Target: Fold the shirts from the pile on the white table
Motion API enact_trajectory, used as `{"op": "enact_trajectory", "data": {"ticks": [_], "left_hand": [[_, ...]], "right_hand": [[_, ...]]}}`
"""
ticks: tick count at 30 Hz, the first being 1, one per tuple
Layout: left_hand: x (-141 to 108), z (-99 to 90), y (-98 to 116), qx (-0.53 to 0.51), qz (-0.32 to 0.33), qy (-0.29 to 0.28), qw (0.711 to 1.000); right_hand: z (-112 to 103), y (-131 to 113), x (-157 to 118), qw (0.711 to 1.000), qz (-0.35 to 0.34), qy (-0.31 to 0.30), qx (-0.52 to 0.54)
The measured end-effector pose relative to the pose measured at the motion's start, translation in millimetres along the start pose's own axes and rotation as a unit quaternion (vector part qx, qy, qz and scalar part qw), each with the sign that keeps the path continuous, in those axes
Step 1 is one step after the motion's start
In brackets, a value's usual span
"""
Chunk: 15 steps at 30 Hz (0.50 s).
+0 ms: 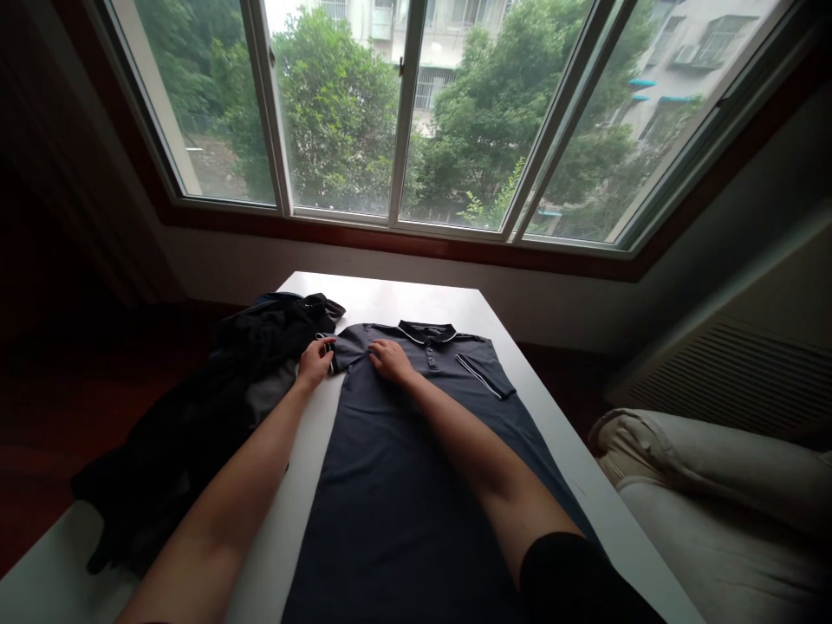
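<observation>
The left hand [316, 360] pinches the shirt's [383, 477] sleeve [349, 347] near the desk's [390, 295] far-left corner. The right hand [391, 359], half curled, touches the shirt; can't tell if it grabs.

No readable text, labels, brands, numbers or signs anywhere in view.

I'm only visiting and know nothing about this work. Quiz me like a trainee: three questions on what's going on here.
1. Short answer: which part of the polo shirt does the left hand touch?
2. True or false: in the picture, a heap of dark clothes lies to the left of the shirt.
3. Fill in: the collar lies at the shirt's end nearer the ____ with trees behind it.

Key: 1. a sleeve cuff; 2. true; 3. window.
</observation>
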<state>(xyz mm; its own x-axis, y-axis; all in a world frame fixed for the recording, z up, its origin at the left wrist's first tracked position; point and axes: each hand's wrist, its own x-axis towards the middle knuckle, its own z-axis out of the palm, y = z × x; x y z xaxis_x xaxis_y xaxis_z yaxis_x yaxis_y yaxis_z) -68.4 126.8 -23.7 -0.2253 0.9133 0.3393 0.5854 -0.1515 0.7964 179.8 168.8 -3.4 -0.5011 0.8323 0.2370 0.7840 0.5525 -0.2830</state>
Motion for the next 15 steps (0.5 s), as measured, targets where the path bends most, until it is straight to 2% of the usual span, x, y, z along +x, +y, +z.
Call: {"op": "enact_trajectory", "data": {"ticks": [3, 7, 10, 15], "left_hand": [[-1, -2.3, -1, 0.014, 0.029, -0.012, 0.999], [-2, -1.7, 1, 0.015, 0.041, 0.003, 0.999], [-2, 1.4, 2, 0.004, 0.06, 0.02, 0.998], [-6, 9.5, 8, 0.007, 0.058, 0.039, 0.998]], "right_hand": [[13, -10, 21, 1.0, 0.009, -0.021, -0.003], [24, -13, 41, 0.998, 0.034, -0.057, -0.016], [27, -9, 51, 0.995, 0.051, -0.082, -0.025], [26, -2, 61, 0.995, 0.044, -0.084, -0.013]]}}
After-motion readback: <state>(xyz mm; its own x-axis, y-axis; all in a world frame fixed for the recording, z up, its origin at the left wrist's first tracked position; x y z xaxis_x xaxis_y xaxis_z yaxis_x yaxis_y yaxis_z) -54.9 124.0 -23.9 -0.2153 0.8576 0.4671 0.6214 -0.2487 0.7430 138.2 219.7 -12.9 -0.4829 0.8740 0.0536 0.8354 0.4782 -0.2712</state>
